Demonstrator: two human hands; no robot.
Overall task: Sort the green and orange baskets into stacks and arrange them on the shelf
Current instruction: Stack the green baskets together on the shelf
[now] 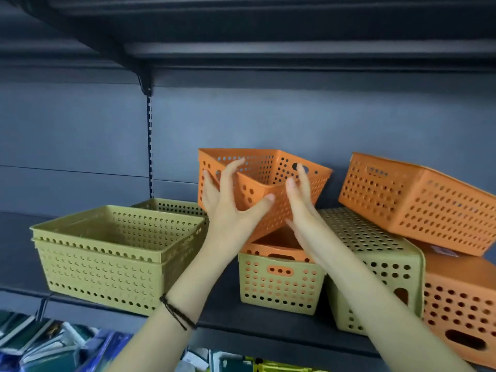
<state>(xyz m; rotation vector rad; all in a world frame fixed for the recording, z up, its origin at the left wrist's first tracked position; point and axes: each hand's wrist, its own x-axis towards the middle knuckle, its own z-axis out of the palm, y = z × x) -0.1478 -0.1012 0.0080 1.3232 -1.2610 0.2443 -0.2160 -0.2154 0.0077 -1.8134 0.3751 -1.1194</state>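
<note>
My left hand grips the near corner of a tilted orange basket, thumb on one wall and fingers spread over the other. Straight fingers of my right hand press against the same basket's right wall. The basket hangs above a green basket that has another orange basket nested inside it. At the left, two green baskets sit stacked on the shelf, with a third green basket behind them.
To the right an overturned green basket carries a tilted orange basket. A further orange basket lies overturned at the far right. An upper shelf hangs overhead. Books and packets fill the level below.
</note>
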